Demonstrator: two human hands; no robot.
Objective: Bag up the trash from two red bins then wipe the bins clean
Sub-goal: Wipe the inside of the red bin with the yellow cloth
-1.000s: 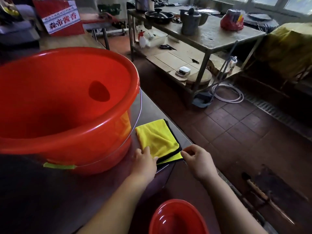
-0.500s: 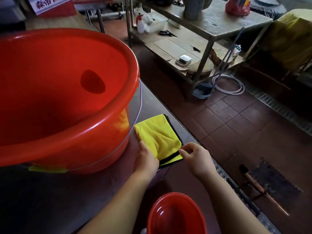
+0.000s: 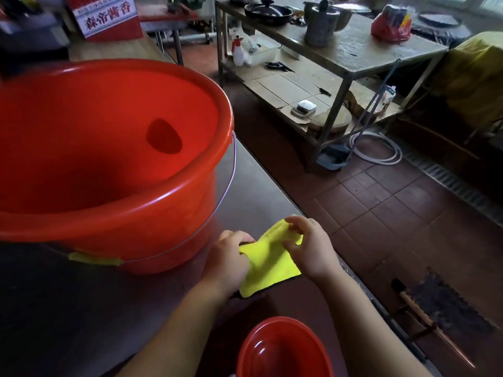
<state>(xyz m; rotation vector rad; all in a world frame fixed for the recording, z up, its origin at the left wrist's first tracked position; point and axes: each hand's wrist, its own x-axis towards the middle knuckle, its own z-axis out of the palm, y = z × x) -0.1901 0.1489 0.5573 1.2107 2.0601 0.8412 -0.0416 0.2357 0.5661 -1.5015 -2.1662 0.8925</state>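
Observation:
A big red bin (image 3: 187,191) with a wire handle stands on the steel counter (image 3: 253,180), its inside bare. A second, smaller red bin (image 3: 283,349) sits low at the bottom edge, below the counter. A yellow cloth with a black edge (image 3: 269,265) is lifted off the counter's near corner between both hands. My left hand (image 3: 228,257) grips its left side with curled fingers. My right hand (image 3: 307,246) pinches the cloth's top right part with bent fingers.
A metal worktable (image 3: 353,50) with pots and a red bag stands across the tiled aisle, its lower shelf holding a spray bottle and a scale. A coiled hose lies on the floor. A broom (image 3: 435,317) lies at the lower right. A red carton (image 3: 106,17) sits behind the big bin.
The cloth lay flat on the counter with both hands at its near edge. Now both hands have picked it up and bunched it between them.

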